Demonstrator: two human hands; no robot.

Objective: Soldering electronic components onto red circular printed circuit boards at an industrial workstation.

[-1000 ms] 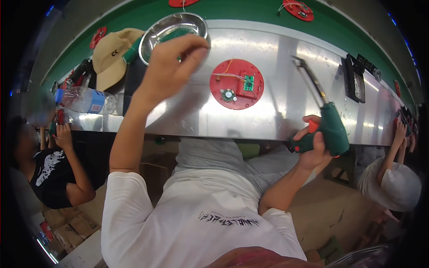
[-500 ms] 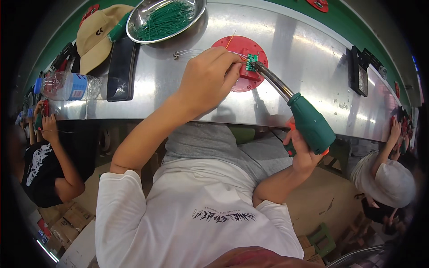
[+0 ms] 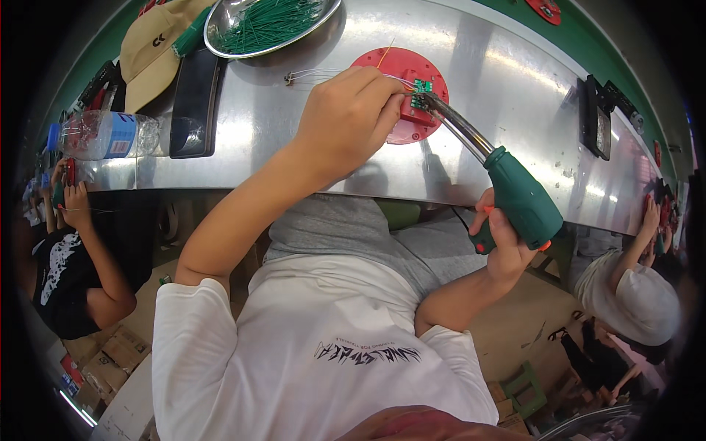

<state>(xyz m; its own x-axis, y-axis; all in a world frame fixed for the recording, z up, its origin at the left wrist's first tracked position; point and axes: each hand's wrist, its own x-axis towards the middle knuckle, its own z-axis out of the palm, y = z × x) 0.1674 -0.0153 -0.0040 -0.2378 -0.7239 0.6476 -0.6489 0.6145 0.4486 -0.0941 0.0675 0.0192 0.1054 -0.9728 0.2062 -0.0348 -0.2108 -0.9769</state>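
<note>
A small green circuit board [image 3: 421, 94] rests on a round red plastic housing [image 3: 430, 67] on the metal bench. My left hand [image 3: 349, 117] is closed at the board's left side, pinching a thin wire [image 3: 409, 87] against it. Other thin wires trail leftward from under those fingers. In my right hand [image 3: 507, 242] is a green soldering gun [image 3: 526, 195], gripped by its handle just off the bench's near edge. The gun's metal tip touches, or nearly touches, the board beside the left fingertips; the exact contact is too small to tell.
At the far left stands a steel bowl [image 3: 272, 51] of green wires. Left of it lie a tan cap [image 3: 158, 51], a black phone-like slab [image 3: 195, 110] and a plastic bottle [image 3: 103, 136]. A black tray-like object [image 3: 597, 121] sits at right. Co-workers sit on both sides.
The whole view has shifted slightly. Both hands keep their holds, and the soldering gun's tip stays at the board with only slight movement.
</note>
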